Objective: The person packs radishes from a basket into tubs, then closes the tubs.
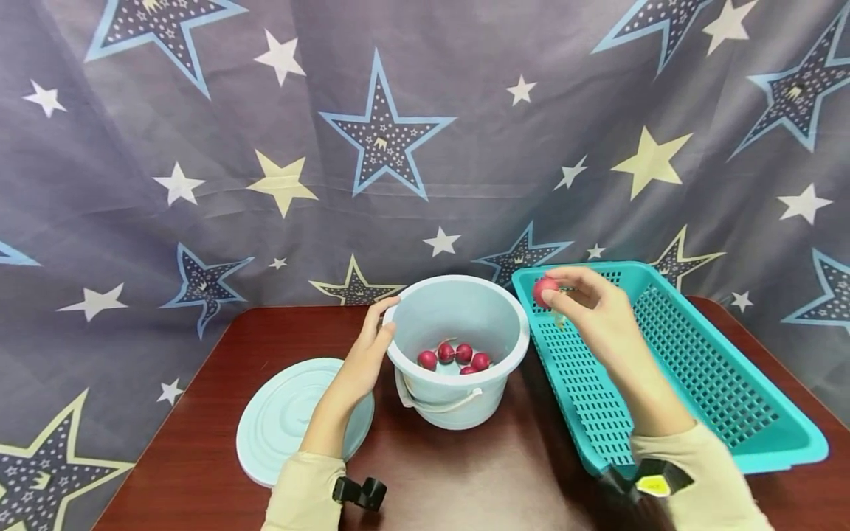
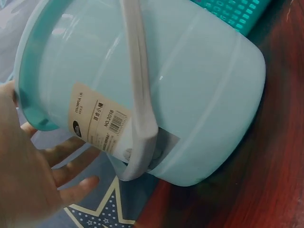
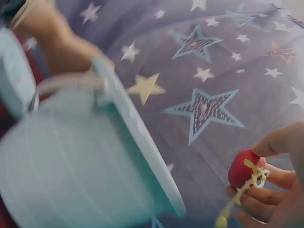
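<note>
A light blue bucket (image 1: 458, 398) stands upright mid-table, with several red radishes (image 1: 463, 353) on its floor. On its left rim rests my left hand (image 1: 361, 358), gripping the edge; in the left wrist view the fingers of that hand (image 2: 33, 175) spread beside the labelled outer wall. My right hand (image 1: 600, 317) pinches one radish (image 1: 544, 292) between thumb and fingers, above the far left part of the turquoise basket (image 1: 730, 354). Pale yellowish stalks hang from this radish (image 3: 244, 171) in the right wrist view.
Left of the bucket a round light blue lid (image 1: 285, 420) lies flat, partly behind my left forearm. The bucket's handle (image 1: 445, 405) hangs down its front. A star-patterned cloth (image 1: 398, 228) hangs behind the dark red table (image 1: 199, 442).
</note>
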